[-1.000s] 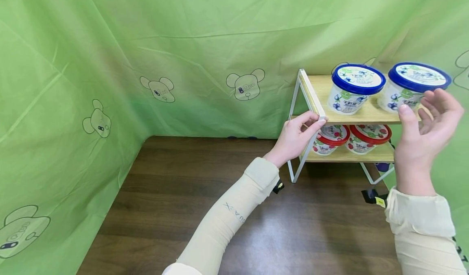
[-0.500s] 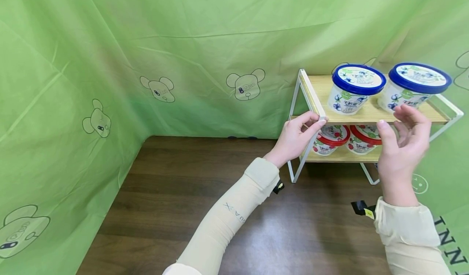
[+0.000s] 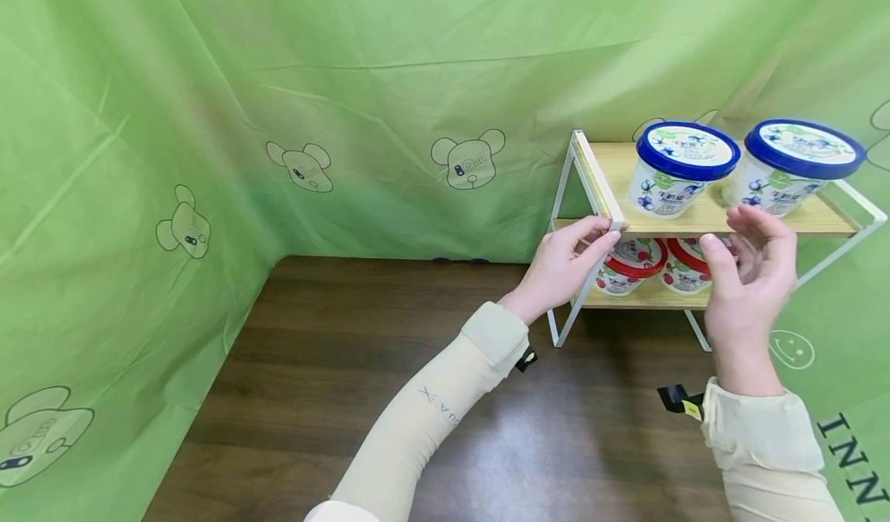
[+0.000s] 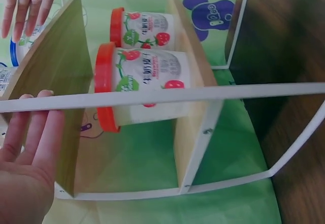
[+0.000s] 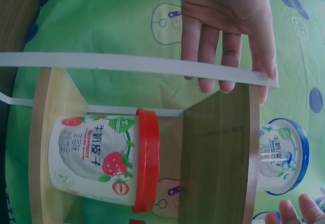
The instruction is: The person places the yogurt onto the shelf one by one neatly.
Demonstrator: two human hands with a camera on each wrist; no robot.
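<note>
My left hand (image 3: 556, 267) pinches the front left top corner of a two-tier wooden shelf rack (image 3: 608, 159) with a white metal frame. In the right wrist view, the fingers of that left hand (image 5: 223, 10) lie over the white bar. My right hand (image 3: 751, 298) hovers in front of the rack, fingers loosely bent and nothing in them. Just behind it on the top board stands a blue-lidded tub (image 3: 803, 151); another blue-lidded tub (image 3: 684, 155) is to its left. Below sit a red-lidded tub (image 3: 629, 267) and a second one (image 3: 681, 271), partly hidden by my right hand.
A dark wooden surface (image 3: 382, 367) lies under the rack. Green printed cloth (image 3: 375, 120) hangs behind and along both sides. The rack's white side frame (image 3: 855, 198) slants at the right.
My right hand has moved left and a little down, away from the right blue-lidded tub. The left hand keeps its grip on the rack's corner. The tubs stay in place.
</note>
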